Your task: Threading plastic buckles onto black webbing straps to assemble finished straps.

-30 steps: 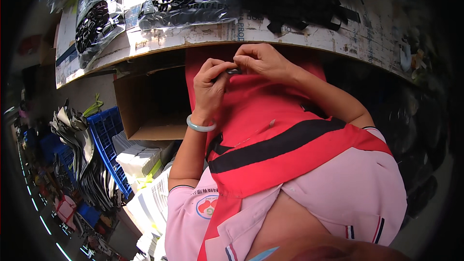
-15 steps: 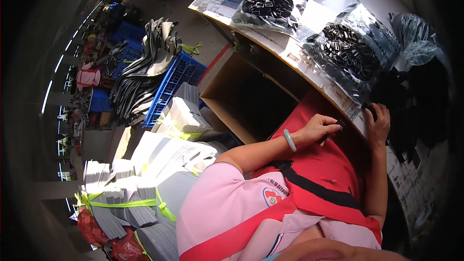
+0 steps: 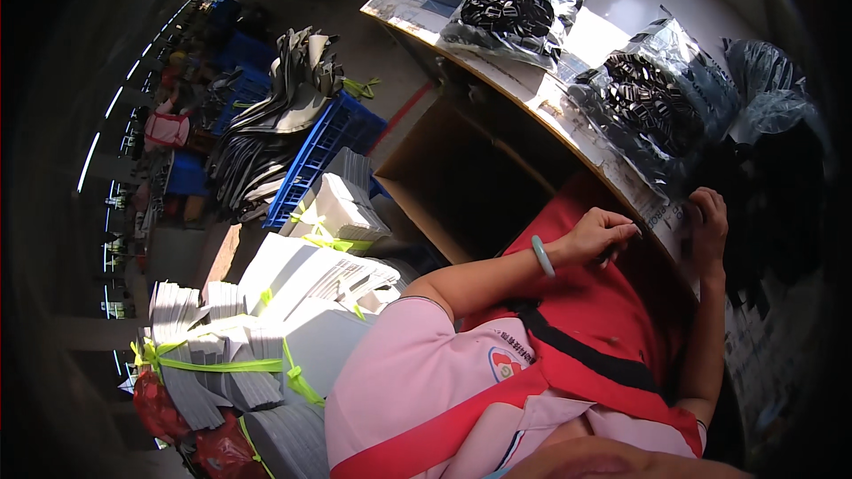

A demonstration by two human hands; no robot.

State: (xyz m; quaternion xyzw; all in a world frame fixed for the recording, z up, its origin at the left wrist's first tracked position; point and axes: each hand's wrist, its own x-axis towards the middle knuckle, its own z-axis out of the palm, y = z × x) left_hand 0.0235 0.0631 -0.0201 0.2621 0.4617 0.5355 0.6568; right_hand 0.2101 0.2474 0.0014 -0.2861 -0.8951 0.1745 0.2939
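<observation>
My left hand [image 3: 601,237] is over the red apron [image 3: 586,293] on my lap, thumb and fingers pinched together. Something small and dark shows at its fingers, too small to name. At the table's edge my right hand [image 3: 708,220] has its fingers curled, beside a heap of black strap-like pieces [image 3: 772,204]. Shadow and blur hide what those fingertips hold. A clear plastic bag of black buckles [image 3: 652,93] lies on the table just beyond my right hand. Farther back sits a second bag of similar buckles [image 3: 510,13].
Below the table [image 3: 417,2] stands an open cardboard box [image 3: 426,204]. To my left are grey-white stacks of sheets [image 3: 328,208] tied with yellow-green ribbon, and a blue crate [image 3: 324,146] with dark curved pieces. Another clear bag [image 3: 768,80] lies at far right.
My right hand has risen slightly from the black pieces, its fingers less spread. My left hand remains pinched over my lap. The whole view has shifted slightly.
</observation>
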